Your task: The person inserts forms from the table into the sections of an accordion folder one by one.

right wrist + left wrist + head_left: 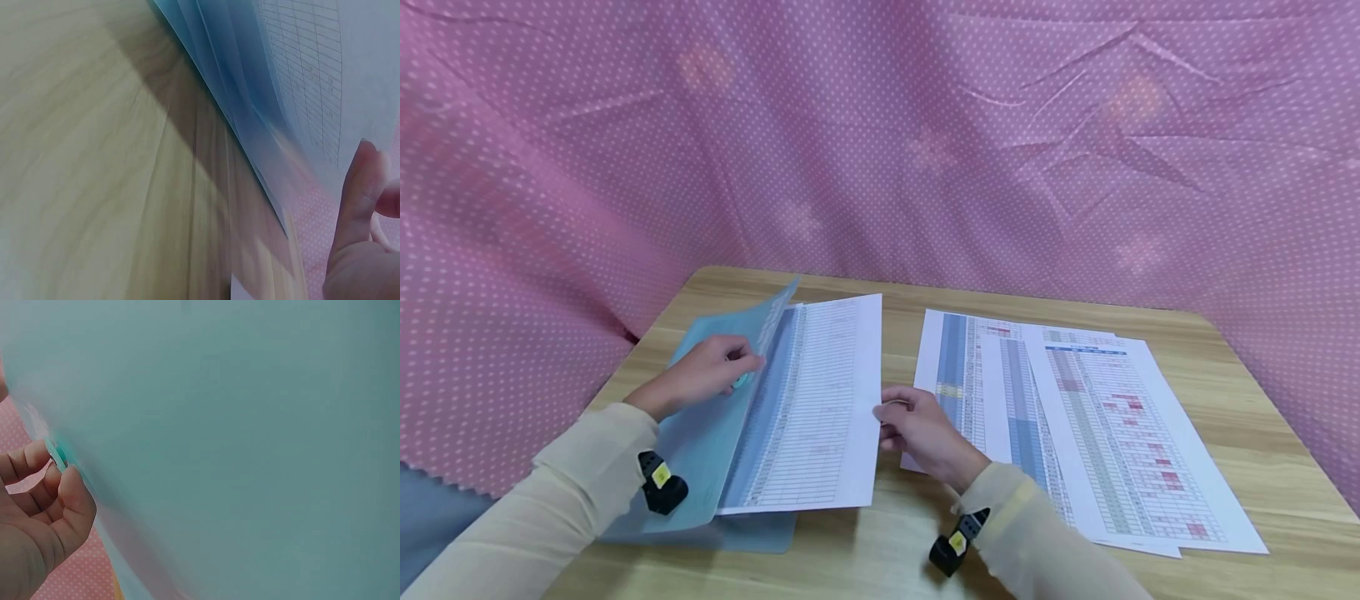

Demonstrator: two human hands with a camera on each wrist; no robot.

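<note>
We see the left hand [703, 375] with its grip pinched on the lifted front flap of a blue folder [700, 442]; thumb and fingers curl round the flap's edge near a small teal tab, which the left wrist view shows between the fingers [37, 464]; most of that view is filled by the flap [250, 437], blurred. The right hand [917, 425] has its grip pinching the right edge of a printed sheet [820, 400], thumb and forefinger pressed together on the paper; in the right wrist view a fingertip [362, 181] lies against the sheet [312, 75].

The sheet sits partly inside the open folder, its left part under the raised flap, its right part sticking out over the worktop [895, 542]; the folder lies at the left of the worktop, back cover flat on the wood. The sheet carries a fine grid table with a blue-shaded column band; the writing is too small to read.

To the right, just beside the right hand, lies a spread of more printed sheets [1097, 433], overlapping, flat on the worktop; tables with blue columns and red or pink marked cells; text not legible. Both wrists wear a black band with a yellow tag [661, 477]; sleeves are pale. Pink dotted cloth [880, 125] hangs behind and around the worktop.
</note>
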